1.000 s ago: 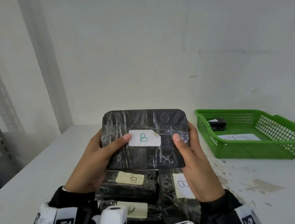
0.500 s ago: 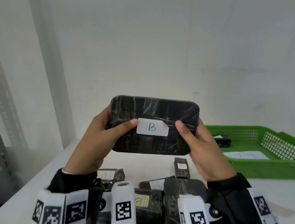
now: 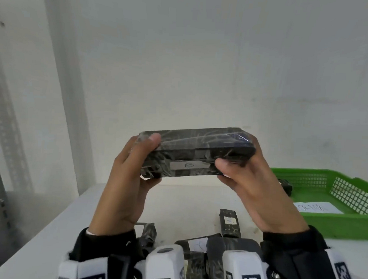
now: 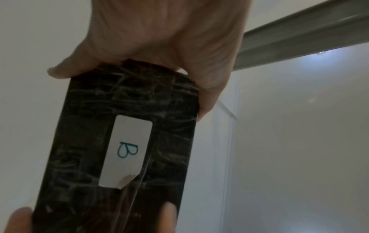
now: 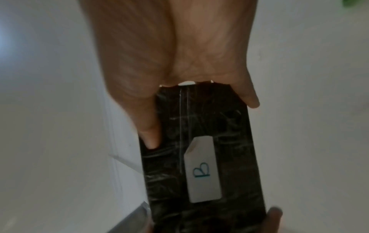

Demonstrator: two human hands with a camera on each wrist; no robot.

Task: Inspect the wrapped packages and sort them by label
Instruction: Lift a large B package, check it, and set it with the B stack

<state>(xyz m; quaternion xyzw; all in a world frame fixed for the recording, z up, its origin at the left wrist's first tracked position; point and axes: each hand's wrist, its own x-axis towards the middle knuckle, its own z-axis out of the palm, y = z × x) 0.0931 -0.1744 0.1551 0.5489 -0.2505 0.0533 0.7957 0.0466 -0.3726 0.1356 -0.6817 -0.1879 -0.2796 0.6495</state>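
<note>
- Grip: left hand (image 3: 130, 179) and right hand (image 3: 255, 184) each clamp one short end of the held package (image 3: 196, 153); thumbs lie on the near face, fingers wrap behind. Both grips are closed on it, not loose.
- Position: the package is raised in the air above the tabletop (image 3: 55, 224), at centre of the head view, long axis level, tipped so the top edge and the labelled face both show.
- Label (image 4: 127, 151): a white sticker with a teal "B", read plainly in both wrist views; in the head view it is foreshortened and faint.
- Wrap: black with clear film over it, creased; one corner of the sticker looks lifted in the left wrist view.
- Surroundings: a green basket (image 3: 343, 225) sits at 3 o'clock from the hands, with a paper slip (image 3: 317, 207) on its floor (writing too blurred to read) and a small dark item at its rear left. More wrapped packages (image 3: 229, 223) lie on the tabletop at 6 o'clock, partly hidden by the wrists; one shows an "A".
- Step in hand, as judged: inspection of this package, edges and faces being checked.
- Next move calls for: deciding where "B" goes. Which spot takes B cannot be told here, so the basket slip needs reading first. Then lower with both hands, label kept up.
</note>
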